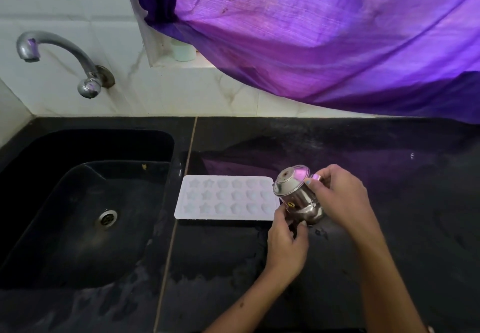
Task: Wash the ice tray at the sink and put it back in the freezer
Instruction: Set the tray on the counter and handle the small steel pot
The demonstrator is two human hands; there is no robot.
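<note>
1. The ice tray [225, 197] lies flat on the black counter [389, 176], just right of the sink [85, 202], its long side running left to right; it is white, with rows of star-shaped and rounded moulds facing up
2. A steel pot [296, 195] is held at the tray's right end, tilted so that its mouth points up and to the left, over the tray's right edge; whether it touches the tray cannot be told
3. The right hand [340, 195] is just right of the tray, fingers curled round the pot's upper side near the rim, a painted nail showing against the metal
4. The left hand [287, 244] is just below the tray's right corner, fingers and thumb curled under the pot's lower, rounded part, gripping it from beneath
5. Neither hand touches the tray
6. The sink, left of the tray, is black, with a round metal drain [107, 217] in its floor
7. The tap [59, 57] juts from the tiled wall well above and left of the tray, its spout over the sink; no water runs from it
8. A purple curtain [311, 34] hangs above and behind the tray, and a small white container [184, 51] stands on the ledge beneath its left edge
9. The counter below the tray looks wet in patches
</note>
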